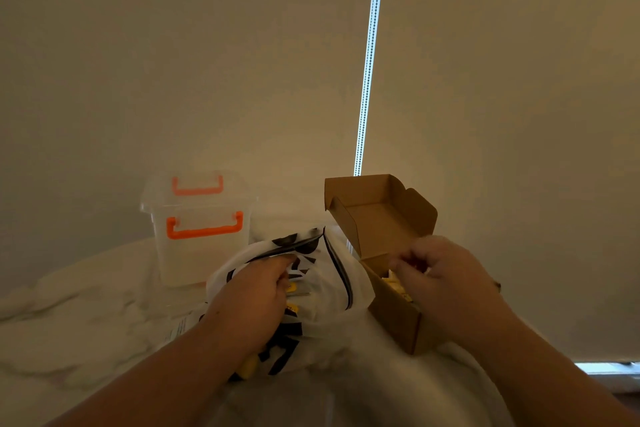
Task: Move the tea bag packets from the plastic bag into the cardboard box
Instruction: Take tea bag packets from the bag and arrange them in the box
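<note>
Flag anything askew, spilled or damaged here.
Nothing looks spilled or damaged. The cardboard box sits tilted on the rumpled white bedding rather than flat, lid open, with yellow packets inside, below the right hand.

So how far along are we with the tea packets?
Partly done: yellow packets already lie in the cardboard box. In hand: the right hand is curled over the box, its grip blurred; the left hand holds the plastic bag. Left: other packets show yellow through the bag.
</note>
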A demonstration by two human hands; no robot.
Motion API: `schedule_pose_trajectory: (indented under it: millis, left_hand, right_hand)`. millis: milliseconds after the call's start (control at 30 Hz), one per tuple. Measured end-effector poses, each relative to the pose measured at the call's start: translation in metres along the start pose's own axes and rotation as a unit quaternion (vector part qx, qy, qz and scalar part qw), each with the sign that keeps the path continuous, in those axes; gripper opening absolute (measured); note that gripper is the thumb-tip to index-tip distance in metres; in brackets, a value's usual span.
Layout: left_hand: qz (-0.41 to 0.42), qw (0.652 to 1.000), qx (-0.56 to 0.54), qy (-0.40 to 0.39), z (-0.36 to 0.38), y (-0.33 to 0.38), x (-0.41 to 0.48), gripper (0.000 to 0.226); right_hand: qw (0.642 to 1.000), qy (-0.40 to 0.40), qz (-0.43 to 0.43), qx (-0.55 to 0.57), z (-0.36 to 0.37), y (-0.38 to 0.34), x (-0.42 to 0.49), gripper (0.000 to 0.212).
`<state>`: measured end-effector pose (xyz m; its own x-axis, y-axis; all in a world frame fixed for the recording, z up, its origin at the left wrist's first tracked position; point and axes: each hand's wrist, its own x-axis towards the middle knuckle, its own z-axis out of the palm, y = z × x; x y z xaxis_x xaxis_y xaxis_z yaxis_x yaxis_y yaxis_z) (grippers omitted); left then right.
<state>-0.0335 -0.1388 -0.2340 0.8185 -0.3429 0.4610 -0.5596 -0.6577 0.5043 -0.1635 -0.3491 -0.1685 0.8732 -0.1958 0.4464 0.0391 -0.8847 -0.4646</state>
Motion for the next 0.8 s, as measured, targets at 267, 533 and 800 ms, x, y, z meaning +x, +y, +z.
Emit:
schedule_pose_trajectory:
  millis: [267, 533, 800]
  left_hand:
    - [-0.019, 0.998, 0.021, -0.048, 0.003, 0.001, 0.007, 0.041]
    - [-0.041, 0.972, 0.209, -0.099, 0.015, -0.004, 0.007, 0.018]
    - [-0.138, 0.913, 0.260, -0.281, 0.019, -0.012, 0.032, 0.038]
  right_hand:
    - [0.976, -0.198, -0.095, -0.010, 0.055, -0.035, -0.016, 0.040]
    - [0.950, -0.300, -0.048, -0.078, 0.068, -0.025, -0.009, 0.046]
    - [0.948, -0.300, -0.061, -0.085, 0.072, -0.030, -0.012, 0.048]
